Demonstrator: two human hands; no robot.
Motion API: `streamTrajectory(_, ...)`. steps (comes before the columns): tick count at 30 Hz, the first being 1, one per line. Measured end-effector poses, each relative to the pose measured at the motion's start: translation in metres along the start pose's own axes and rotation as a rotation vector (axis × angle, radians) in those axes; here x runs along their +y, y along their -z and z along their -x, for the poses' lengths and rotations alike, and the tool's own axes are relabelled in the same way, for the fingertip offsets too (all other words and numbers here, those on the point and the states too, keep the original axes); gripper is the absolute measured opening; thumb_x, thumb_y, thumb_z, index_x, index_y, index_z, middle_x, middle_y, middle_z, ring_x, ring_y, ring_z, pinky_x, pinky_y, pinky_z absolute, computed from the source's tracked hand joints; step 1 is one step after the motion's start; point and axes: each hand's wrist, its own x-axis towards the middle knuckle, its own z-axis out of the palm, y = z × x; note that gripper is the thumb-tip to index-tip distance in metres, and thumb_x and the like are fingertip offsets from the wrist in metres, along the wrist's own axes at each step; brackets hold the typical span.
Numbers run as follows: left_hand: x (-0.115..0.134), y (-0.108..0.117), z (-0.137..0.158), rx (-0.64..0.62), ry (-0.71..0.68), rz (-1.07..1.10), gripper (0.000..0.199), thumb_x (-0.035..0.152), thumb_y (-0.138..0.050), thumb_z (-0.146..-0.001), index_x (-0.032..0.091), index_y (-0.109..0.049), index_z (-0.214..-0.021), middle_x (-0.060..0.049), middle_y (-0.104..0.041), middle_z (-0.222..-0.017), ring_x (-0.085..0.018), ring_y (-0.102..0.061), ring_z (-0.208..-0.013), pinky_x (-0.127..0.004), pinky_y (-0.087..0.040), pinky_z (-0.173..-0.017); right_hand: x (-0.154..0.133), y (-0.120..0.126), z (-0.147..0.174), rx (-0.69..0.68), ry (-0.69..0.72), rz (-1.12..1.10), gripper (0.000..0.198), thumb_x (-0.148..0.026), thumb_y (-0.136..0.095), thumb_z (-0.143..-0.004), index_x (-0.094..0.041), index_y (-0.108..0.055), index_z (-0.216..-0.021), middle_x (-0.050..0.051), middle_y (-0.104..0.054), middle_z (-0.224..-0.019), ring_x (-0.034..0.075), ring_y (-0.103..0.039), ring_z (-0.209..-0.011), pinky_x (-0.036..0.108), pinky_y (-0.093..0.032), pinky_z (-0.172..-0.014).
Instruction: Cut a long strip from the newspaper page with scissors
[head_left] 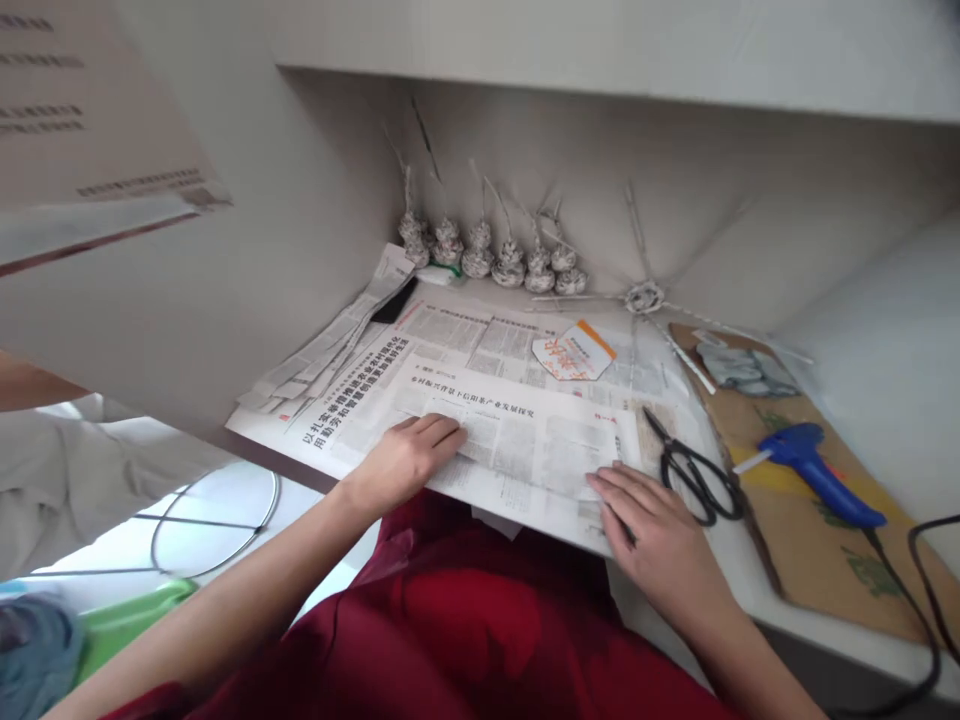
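Note:
A smaller newspaper sheet (510, 430) lies over a larger spread of newspaper (360, 400) at the front of the desk. My left hand (412, 460) is closed on the left part of its near edge, fingers curled together. At the right end of that edge is my right hand (652, 530); its fingers lie side by side over the paper with the thumb below. How much paper the right hand pinches is partly hidden. Black-handled scissors (694, 475) rest just beyond my right hand.
Several gourd-shaped woven paper pieces (480, 250) line the back wall. A woven piece with long spokes (645, 297) leans there too. Paper strips (330, 335) lie left, a card (574, 352) centrally. A blue glue gun (821, 475) with its cord lies on cardboard (810, 560).

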Motion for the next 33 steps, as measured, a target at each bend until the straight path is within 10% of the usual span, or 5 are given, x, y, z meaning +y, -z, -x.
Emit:
streamTrajectory(16,0.001,-0.004,0.022,0.057,0.066,0.159,0.040,0.008,-0.042,-0.095,0.018,-0.056,-0.131,-0.012,-0.062,-0.126,-0.022,-0.058,-0.117,-0.041,-0.053,-0.096,0.011,0.013,0.022,-0.044,-0.075,0.075,0.032,-0.013,-0.050,-0.091,-0.015,-0.069,-0.117,0.008,-0.073,-0.111,0.028,-0.061,-0.112,0.047,-0.049,-0.099)
streamTrajectory(33,0.024,-0.005,-0.001,-0.047,0.129,0.165,0.045,0.003,-0.046,-0.089,0.023,-0.062,-0.126,-0.011,-0.059,-0.126,-0.025,-0.055,-0.112,-0.044,-0.052,-0.091,-0.029,-0.008,-0.034,-0.180,-0.008,-0.102,0.033,-0.013,-0.046,-0.095,-0.020,-0.070,-0.116,0.006,-0.072,-0.102,0.024,-0.058,-0.094,0.039,-0.049,-0.086)
